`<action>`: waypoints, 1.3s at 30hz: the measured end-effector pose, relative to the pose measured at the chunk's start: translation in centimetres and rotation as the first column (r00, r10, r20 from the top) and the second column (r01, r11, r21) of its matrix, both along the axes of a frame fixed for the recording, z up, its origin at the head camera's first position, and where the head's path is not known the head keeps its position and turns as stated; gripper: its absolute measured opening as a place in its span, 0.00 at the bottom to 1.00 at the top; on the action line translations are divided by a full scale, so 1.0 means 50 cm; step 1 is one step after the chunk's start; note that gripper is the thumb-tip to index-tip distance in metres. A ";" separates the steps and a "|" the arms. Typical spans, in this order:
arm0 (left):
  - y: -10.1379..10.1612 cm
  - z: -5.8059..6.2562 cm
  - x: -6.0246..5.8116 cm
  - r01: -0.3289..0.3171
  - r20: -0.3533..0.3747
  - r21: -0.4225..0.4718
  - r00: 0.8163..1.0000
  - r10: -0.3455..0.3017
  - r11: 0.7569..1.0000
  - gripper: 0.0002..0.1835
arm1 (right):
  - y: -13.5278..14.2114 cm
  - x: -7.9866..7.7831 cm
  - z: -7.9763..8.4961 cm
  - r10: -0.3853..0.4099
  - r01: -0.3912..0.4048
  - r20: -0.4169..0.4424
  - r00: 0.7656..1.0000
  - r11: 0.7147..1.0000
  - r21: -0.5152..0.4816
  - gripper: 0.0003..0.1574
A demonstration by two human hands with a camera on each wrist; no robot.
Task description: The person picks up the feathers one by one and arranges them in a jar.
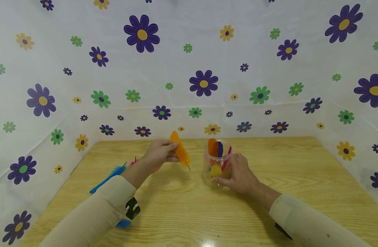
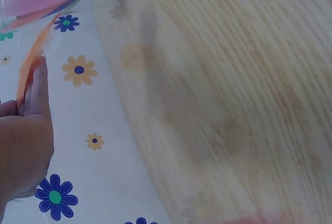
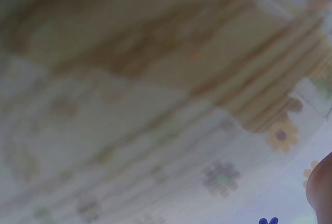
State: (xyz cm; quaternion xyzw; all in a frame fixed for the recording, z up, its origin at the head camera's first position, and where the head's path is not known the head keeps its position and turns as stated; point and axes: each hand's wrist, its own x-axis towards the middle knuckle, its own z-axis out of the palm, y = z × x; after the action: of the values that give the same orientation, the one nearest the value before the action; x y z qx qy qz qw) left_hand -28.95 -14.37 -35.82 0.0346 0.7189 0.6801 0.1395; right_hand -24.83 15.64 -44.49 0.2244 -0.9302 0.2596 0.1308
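Observation:
My left hand (image 1: 160,153) pinches an orange feather (image 1: 180,149) between thumb and fingers, its quill pointing down to the right. The same feather (image 2: 32,63) shows edge-on in the left wrist view, below the jar. To the right, a clear jar (image 1: 207,173) stands on the table with several feathers inside: orange, purple, pink and a yellow one (image 1: 216,170) low at the front. My right hand (image 1: 240,175) grips the jar's right side, thumb across its lower front. Only a bit of that hand (image 3: 322,190) enters the right wrist view.
Blue feathers (image 1: 110,176) and a pink feather (image 1: 134,161) lie on the wooden table (image 1: 287,171) at the left, partly behind my left arm. Another blue piece (image 1: 124,223) lies nearer me. A white flowered cloth (image 1: 176,61) surrounds the table's back and sides.

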 end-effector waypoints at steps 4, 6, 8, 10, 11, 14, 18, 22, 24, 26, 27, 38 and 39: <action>0.009 0.017 0.007 0.032 -0.023 -0.003 0.999 -0.032 0.999 0.21 | 0.000 -0.001 0.002 0.001 -0.001 -0.002 1.000 1.000 -0.001 0.51; 0.013 0.025 0.010 0.044 -0.028 -0.002 0.999 -0.044 0.999 0.21 | 0.000 -0.001 0.002 0.004 -0.004 -0.004 1.000 1.000 -0.005 0.50; 0.016 0.032 0.013 0.060 -0.033 0.002 0.998 -0.060 0.998 0.22 | 0.000 -0.002 0.003 0.006 -0.006 -0.007 1.000 1.000 -0.008 0.49; 0.018 0.037 0.014 0.062 -0.030 0.006 0.998 -0.062 0.998 0.22 | 0.001 -0.003 0.003 0.007 -0.007 -0.007 1.000 1.000 -0.009 0.49; 0.019 0.039 0.015 0.061 -0.028 0.010 0.998 -0.061 0.998 0.22 | 0.000 -0.003 0.002 0.008 -0.008 -0.006 1.000 1.000 -0.009 0.49; 0.022 0.043 0.015 0.053 -0.027 0.026 0.998 -0.052 0.998 0.21 | 0.001 -0.002 0.001 0.007 -0.007 -0.001 1.000 1.000 -0.007 0.49; 0.026 0.046 0.013 0.031 -0.026 0.029 0.999 -0.030 0.999 0.20 | 0.000 0.000 0.001 0.007 -0.007 0.005 1.000 1.000 -0.011 0.49; 0.033 0.052 0.014 0.020 -0.035 0.012 0.999 -0.019 1.000 0.20 | 0.001 0.001 0.003 0.008 -0.008 0.005 1.000 1.000 -0.012 0.49; 0.038 0.057 0.016 0.018 -0.040 0.000 0.999 -0.018 1.000 0.20 | 0.001 0.001 0.003 0.010 -0.010 0.008 1.000 1.000 -0.011 0.49; 0.041 0.062 0.018 0.015 -0.049 -0.014 0.999 -0.015 1.000 0.20 | 0.001 0.001 0.003 0.011 -0.011 0.008 1.000 1.000 -0.012 0.49; 0.043 0.064 0.019 0.013 -0.055 -0.022 0.998 -0.014 1.000 0.20 | 0.001 0.001 0.003 0.012 -0.012 0.009 1.000 1.000 -0.014 0.49; 0.065 0.081 0.030 -0.025 -0.114 -0.027 0.993 0.022 0.999 0.20 | 0.000 -0.001 0.005 0.006 -0.006 0.017 1.000 1.000 -0.024 0.48; 0.068 0.083 0.029 -0.028 -0.119 -0.018 0.993 0.026 0.999 0.20 | 0.000 -0.002 0.006 0.007 -0.007 0.010 1.000 1.000 -0.023 0.48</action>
State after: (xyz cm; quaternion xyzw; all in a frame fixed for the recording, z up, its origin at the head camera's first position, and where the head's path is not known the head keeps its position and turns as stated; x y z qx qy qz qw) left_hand -27.47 -10.99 -31.66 0.0637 0.7329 0.6717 0.0877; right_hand -24.95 15.63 -44.20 0.2246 -0.9270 0.2718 0.1278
